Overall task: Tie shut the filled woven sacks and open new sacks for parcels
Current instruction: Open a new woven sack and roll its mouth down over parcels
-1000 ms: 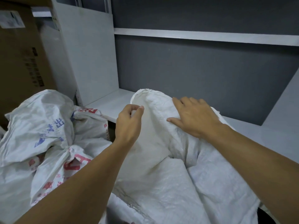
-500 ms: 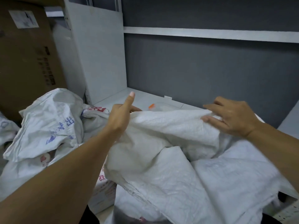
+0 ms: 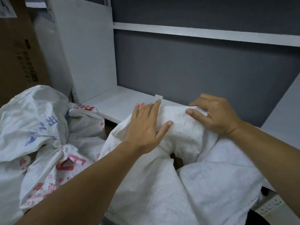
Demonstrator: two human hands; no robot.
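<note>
While the left hand (image 3: 146,125) lies flat, fingers apart, on one plain white sack (image 3: 186,132), the right hand (image 3: 217,116) clamps curled fingers over its fold; at least two printed sacks (image 3: 32,119) at nine o'clock.

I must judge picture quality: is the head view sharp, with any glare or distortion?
Head view: dim, even light, no glare on the white sack; left hand slightly blurred; lettering on the printed sack soft; shelf rail slants, wide-angle distortion.

grey wall (image 3: 194,67) behind white shelves (image 3: 116,106).
</note>
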